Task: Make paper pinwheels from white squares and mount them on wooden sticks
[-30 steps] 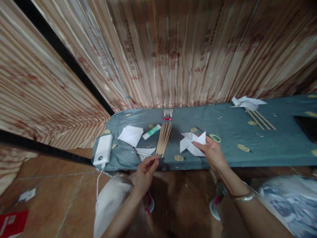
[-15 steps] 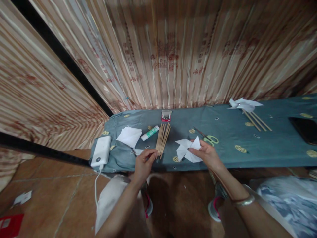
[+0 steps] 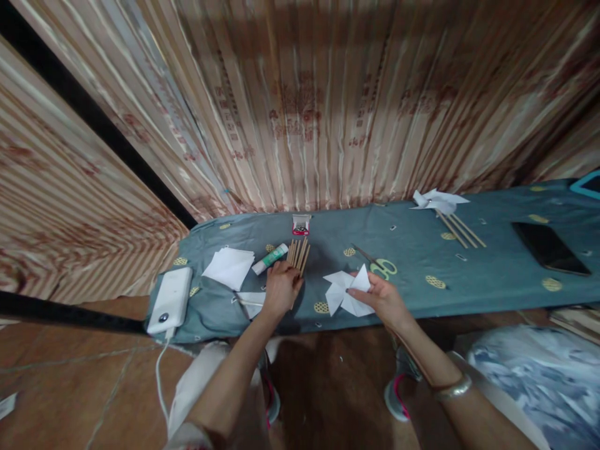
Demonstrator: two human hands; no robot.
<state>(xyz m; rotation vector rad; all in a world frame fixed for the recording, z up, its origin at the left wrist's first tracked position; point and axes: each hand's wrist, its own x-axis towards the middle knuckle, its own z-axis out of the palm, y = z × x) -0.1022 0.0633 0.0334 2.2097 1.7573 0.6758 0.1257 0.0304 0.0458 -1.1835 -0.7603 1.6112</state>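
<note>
My right hand (image 3: 382, 297) pinches a white paper pinwheel (image 3: 344, 292) by one side, with its blades spread and a small dark dot at its centre. My left hand (image 3: 284, 289) lies over the lower part of a bundle of thin wooden sticks (image 3: 300, 251), fingers curled round them; the fingertips are partly hidden. Touching distance to its left is a glue stick (image 3: 270, 259) with a green and white label. Under the left wrist lies a piece of white paper (image 3: 250, 302). Scissors (image 3: 383, 267) with light green handles rest just beyond my right hand.
A stack of white paper (image 3: 229, 269) and a white power bank (image 3: 171, 300) with a cable lie at left. Behind the sticks stands a small open red box (image 3: 300, 225). Finished pinwheels (image 3: 440, 202) on sticks and a black phone (image 3: 549, 248) lie at right. A curtain hangs behind.
My left hand has moved from the near ends of the sticks further up over the bundle. The right hand still holds the pinwheel. The view has shifted somewhat to the right.
</note>
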